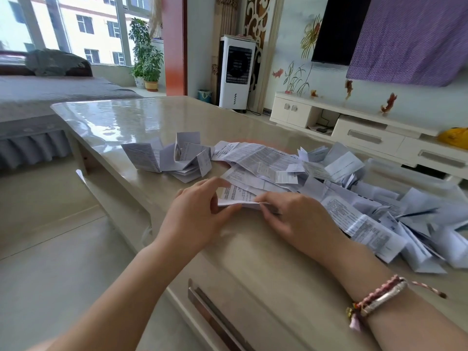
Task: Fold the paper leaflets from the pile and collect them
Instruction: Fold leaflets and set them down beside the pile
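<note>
A folding step is judged to be in hand: one printed leaflet (238,197) is held low over the glossy surface (121,117), at the near edge of the loose pile of unfolded leaflets (354,198), which is spread to the right and behind it. The leaflet is already doubled over, its folded edge turned toward the person.

The left hand (200,211) is closed on the leaflet's left end, the thumb underneath and the fingers curled over the top, so that a narrow pinching grip is made. The right hand (291,219) is set against the right end of the same fold, its fingertips (260,202) pressed together on the paper edge (whether the thumb is under the sheet cannot be told from this angle). A braided bracelet (377,297) is worn on the right wrist.

A small cluster of folded leaflets (177,158) stands further back and to the left, well apart from the hands.

For the next move, the crease is likely to need sharpening along its length with both ends kept aligned; then the piece would be carried to the folded cluster, and a fresh sheet taken from the pile.
</note>
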